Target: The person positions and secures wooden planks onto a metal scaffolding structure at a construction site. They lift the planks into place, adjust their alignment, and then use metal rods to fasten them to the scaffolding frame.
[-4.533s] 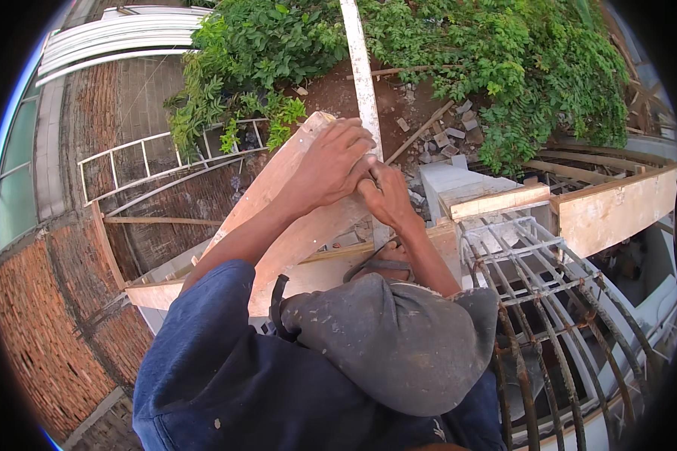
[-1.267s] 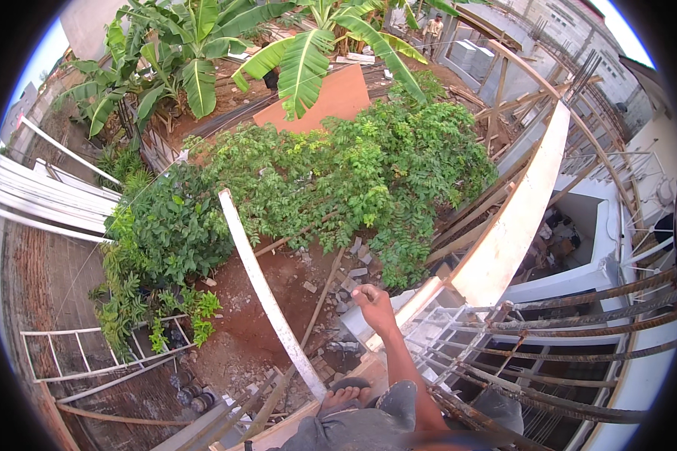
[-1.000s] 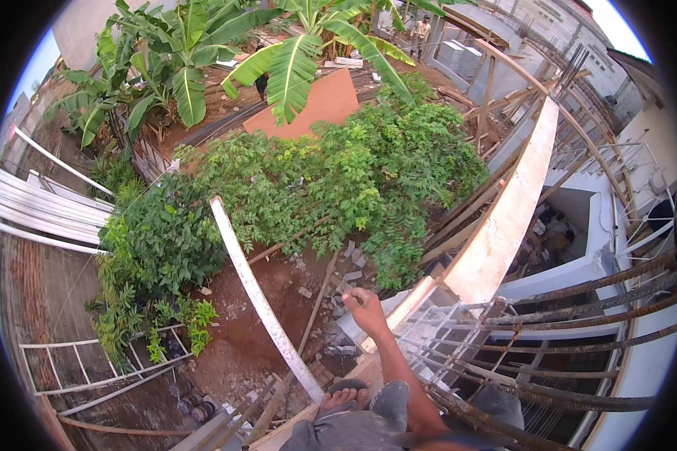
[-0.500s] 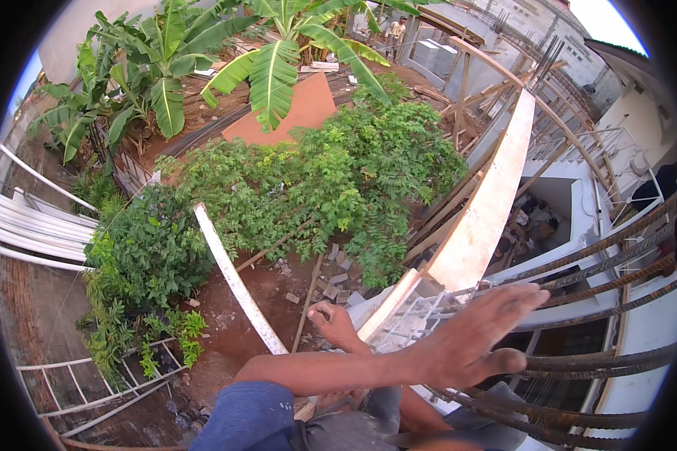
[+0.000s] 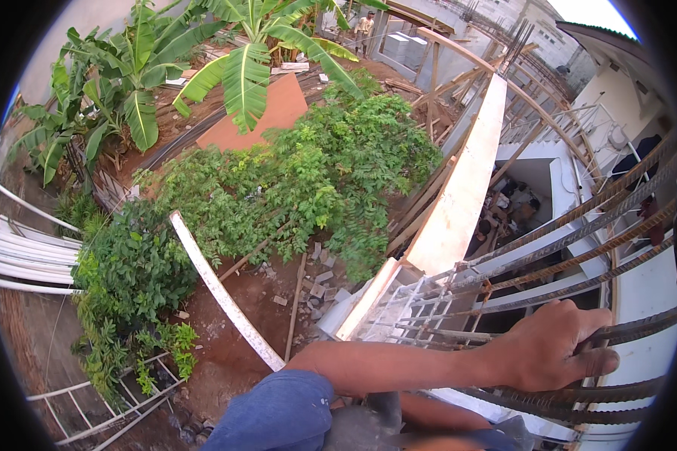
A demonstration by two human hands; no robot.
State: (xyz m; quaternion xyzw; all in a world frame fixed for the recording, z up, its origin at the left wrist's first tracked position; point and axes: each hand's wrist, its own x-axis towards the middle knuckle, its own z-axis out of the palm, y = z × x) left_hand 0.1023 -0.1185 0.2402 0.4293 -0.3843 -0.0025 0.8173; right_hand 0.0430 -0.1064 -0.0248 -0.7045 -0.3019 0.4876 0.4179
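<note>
My left arm reaches across to the right, its blue sleeve [image 5: 278,413] near the lower edge. My left hand [image 5: 553,342] is closed round a thick rusty rebar [image 5: 647,325], the thumb beneath it. More ribbed rebars [image 5: 572,396] run below the hand, and several others bend past above it. Part of my right forearm [image 5: 436,413] shows under the left one; the right hand is hidden behind it. Left of the rebars, thin crosswise bars [image 5: 410,308] stand over a pale concrete part, beside a wooden board edge [image 5: 368,297].
I am high above the ground. A long pale plank [image 5: 462,188] leads away; a white-speckled batten [image 5: 222,286] slants at left. Below lie bushes [image 5: 301,173], broken blocks [image 5: 320,289] and a white ladder-like frame [image 5: 101,398]. A person [image 5: 365,31] stands far off.
My left hand has moved right from an outstretched pose above the bars and closed round a rebar. My right hand has gone behind the left forearm. The view has shifted slightly right.
</note>
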